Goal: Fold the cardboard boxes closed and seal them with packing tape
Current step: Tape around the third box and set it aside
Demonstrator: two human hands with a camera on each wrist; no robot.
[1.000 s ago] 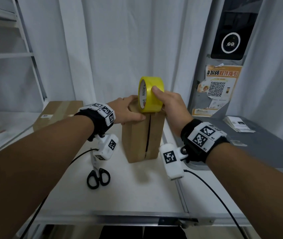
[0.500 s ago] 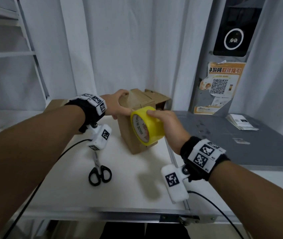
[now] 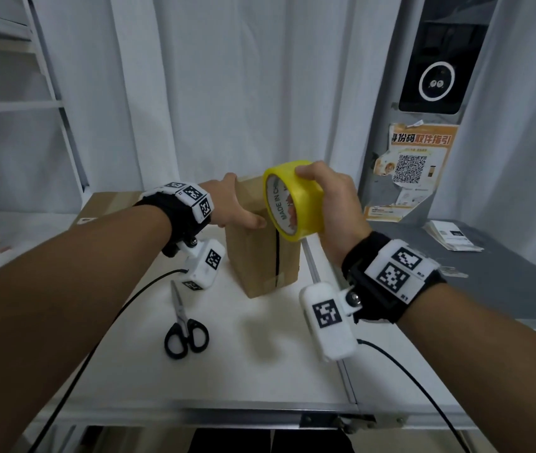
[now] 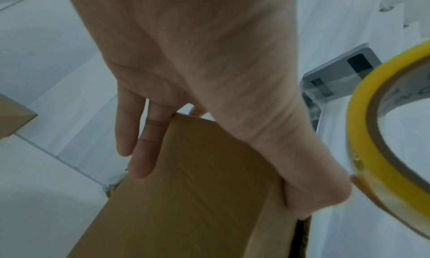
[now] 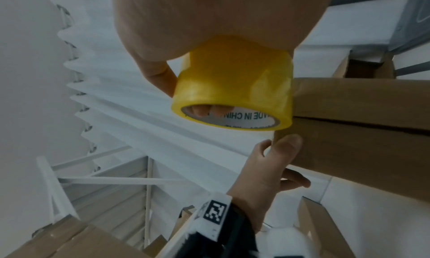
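Box (image 3: 260, 256) upright mid-table (image 3: 260, 371), scissors (image 3: 185, 331) near-left.
Left hand (image 3: 232, 204) grips box top edge, thumb on near face; right hand (image 3: 332, 197) grips tape (image 3: 292, 199) at box's upper right edge.

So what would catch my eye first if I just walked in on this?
The bright yellow tape roll, gripped in the right hand against the top of an upright cardboard box at the table's middle. The left hand steadies that box, and black-handled scissors lie nearer the front.

We see the box (image 3: 253, 256) standing on the table (image 3: 260, 371), scissors (image 3: 185, 328) before it, tape roll (image 3: 292, 199) at its upper right.
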